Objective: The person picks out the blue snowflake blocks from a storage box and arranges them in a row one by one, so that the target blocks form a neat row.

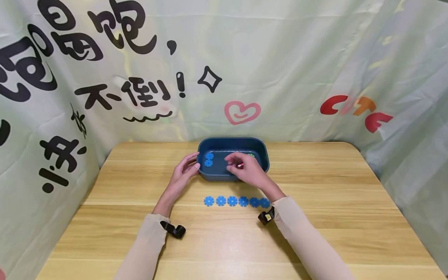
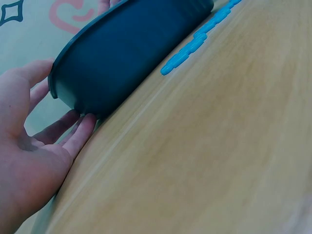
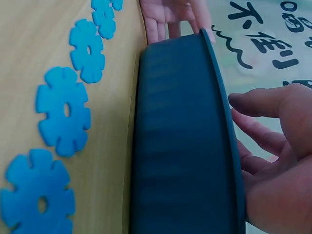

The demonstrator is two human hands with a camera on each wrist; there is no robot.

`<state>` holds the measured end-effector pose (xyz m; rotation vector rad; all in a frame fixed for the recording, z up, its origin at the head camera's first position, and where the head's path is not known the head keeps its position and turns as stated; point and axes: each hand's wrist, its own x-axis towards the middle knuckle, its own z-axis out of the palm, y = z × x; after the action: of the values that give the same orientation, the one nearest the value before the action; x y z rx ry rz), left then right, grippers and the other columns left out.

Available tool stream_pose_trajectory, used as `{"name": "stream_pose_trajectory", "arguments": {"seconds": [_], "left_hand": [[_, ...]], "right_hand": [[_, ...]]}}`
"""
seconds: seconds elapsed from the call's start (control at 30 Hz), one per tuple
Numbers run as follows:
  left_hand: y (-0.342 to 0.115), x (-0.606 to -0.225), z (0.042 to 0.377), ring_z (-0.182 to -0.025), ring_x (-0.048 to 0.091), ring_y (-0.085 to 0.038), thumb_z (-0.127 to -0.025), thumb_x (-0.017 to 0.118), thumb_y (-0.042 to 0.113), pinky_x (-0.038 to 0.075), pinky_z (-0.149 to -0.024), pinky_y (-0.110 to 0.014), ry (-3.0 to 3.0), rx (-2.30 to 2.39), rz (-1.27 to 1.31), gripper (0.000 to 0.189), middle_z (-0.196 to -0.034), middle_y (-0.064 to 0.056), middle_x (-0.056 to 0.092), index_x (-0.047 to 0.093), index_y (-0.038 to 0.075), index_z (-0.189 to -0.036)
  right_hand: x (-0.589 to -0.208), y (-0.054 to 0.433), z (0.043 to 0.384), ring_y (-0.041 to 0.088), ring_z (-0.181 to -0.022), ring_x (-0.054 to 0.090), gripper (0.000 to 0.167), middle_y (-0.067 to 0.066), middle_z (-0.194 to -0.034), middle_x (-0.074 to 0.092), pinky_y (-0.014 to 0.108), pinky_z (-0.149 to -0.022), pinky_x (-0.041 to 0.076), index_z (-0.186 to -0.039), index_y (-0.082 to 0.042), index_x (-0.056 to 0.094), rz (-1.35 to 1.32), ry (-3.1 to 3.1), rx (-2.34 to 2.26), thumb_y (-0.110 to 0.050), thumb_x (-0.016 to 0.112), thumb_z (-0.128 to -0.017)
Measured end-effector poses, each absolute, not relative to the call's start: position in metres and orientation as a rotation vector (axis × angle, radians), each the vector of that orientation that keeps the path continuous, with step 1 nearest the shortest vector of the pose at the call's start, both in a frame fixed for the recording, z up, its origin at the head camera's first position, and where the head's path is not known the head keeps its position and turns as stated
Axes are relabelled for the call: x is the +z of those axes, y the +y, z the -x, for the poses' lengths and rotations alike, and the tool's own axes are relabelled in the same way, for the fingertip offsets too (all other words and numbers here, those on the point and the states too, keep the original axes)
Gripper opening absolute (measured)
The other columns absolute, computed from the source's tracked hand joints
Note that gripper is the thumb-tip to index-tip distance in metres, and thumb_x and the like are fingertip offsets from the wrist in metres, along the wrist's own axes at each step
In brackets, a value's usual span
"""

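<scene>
A dark blue rectangular bin (image 1: 213, 177) stands at the back of the table. My left hand (image 1: 183, 168) rests against its left end, fingers spread, fingertips at the rim and lower wall. My right hand (image 1: 247, 169) reaches over the bin's right half, fingers bent and thumb apart from them; no piece shows between the fingertips. Inside lie two blue snowflake discs (image 1: 209, 159) at the left and a green piece (image 1: 251, 155) at the right. A small red-and-white bit (image 1: 240, 165) shows beside the right thumb, partly hidden by the hand.
Several blue notched discs (image 1: 232, 201) lie in a row on the wooden table (image 1: 217, 241) in front of the bin, the rightmost ones touching or overlapping. The right forearm passes beside the row's right end. A printed curtain (image 1: 280, 70) hangs behind the table.
</scene>
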<state>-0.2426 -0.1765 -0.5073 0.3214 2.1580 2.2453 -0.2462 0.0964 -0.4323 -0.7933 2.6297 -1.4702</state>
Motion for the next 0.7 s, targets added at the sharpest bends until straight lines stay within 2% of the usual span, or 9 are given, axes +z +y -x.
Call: {"name": "stream_pose_trajectory", "arguments": {"seconds": [0.23,0.47,0.7], "left_hand": [[-0.176,-0.507,0.244,-0.134,0.05,-0.031,-0.103,0.063,0.026,0.053,-0.099,-0.033,2.149,2.25,-0.325,0.047,-0.148,-0.011,0.048,0.052,0.018,-0.148],[-0.176,-0.504,0.243,-0.138,0.044,-0.039,-0.105,0.058,0.018,0.052,-0.101,-0.032,2.112,2.245,-0.343,0.05,-0.153,-0.02,0.041,0.044,0.009,-0.153],[-0.173,-0.484,0.231,-0.138,0.042,-0.045,-0.104,0.06,0.016,0.053,-0.099,-0.031,2.097,2.255,-0.363,0.052,-0.152,-0.028,0.039,0.043,0.001,-0.151]], "right_hand": [[-0.435,0.076,0.27,0.022,-0.091,0.063,0.023,0.006,-0.101,0.067,0.035,-0.084,0.057,-0.117,-0.001,0.068,0.746,2.627,-1.332,-0.006,0.072,-0.095],[-0.439,0.056,0.284,0.024,-0.092,0.064,0.026,0.012,-0.105,0.067,0.036,-0.088,0.057,-0.121,0.001,0.067,0.758,2.623,-1.169,-0.005,0.071,-0.095],[-0.445,0.044,0.296,0.025,-0.095,0.063,0.027,0.016,-0.108,0.068,0.037,-0.092,0.055,-0.121,0.002,0.067,0.749,2.605,-1.111,-0.004,0.069,-0.095]]}}
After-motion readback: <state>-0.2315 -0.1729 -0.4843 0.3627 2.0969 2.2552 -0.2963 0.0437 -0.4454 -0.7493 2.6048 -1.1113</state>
